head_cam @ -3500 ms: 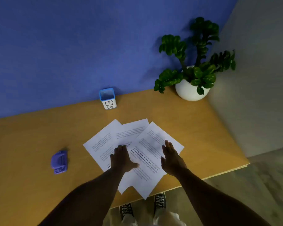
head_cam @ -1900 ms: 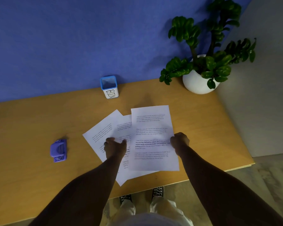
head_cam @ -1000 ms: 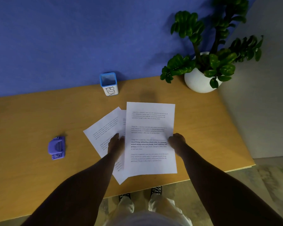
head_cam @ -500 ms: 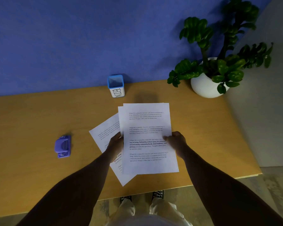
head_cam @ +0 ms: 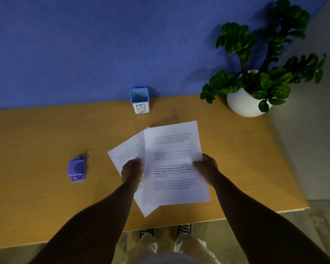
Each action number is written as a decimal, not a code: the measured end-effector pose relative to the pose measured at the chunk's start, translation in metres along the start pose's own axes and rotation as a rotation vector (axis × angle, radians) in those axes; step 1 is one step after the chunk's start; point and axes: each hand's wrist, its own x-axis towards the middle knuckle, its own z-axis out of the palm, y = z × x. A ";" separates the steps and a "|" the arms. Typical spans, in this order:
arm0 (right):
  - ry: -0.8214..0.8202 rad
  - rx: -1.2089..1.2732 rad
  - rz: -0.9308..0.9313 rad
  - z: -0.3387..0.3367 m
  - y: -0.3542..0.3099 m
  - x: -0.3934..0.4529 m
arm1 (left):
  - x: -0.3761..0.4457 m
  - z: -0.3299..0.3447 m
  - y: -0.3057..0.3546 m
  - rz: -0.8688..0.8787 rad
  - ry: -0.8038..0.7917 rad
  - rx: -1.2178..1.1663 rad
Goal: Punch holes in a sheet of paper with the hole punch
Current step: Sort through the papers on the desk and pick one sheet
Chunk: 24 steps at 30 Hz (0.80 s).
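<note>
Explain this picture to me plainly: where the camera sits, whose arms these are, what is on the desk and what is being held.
There is no machine here. The camera sits on a person's head and looks forward and down, so the two bare arms reaching in from the bottom are the wearer's own, with their shoes below the desk edge. The left hand and the right hand grip the side edges of a printed top sheet. Another sheet, fanned out to the left, shows beneath it on the wooden desk. The purple hole punch lies untouched to the left, apart from the papers. At the back, against the blue wall, stand a small blue-rimmed container marked BIN and a potted plant in a white pot.
</note>
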 end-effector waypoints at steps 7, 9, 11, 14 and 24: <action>0.061 0.043 -0.006 -0.003 0.005 0.000 | -0.005 0.000 -0.013 -0.171 0.314 0.187; 0.060 0.047 -0.002 -0.003 0.005 -0.002 | -0.007 0.002 -0.013 -0.192 0.315 0.278; 0.051 0.041 -0.008 -0.004 0.005 -0.004 | -0.008 0.004 -0.011 -0.210 0.323 0.310; 0.034 0.034 -0.026 -0.007 0.005 -0.007 | -0.005 0.007 -0.011 -0.259 0.323 0.352; -0.103 0.029 -0.017 -0.009 0.005 -0.012 | 0.007 -0.004 -0.013 -0.253 0.181 -0.030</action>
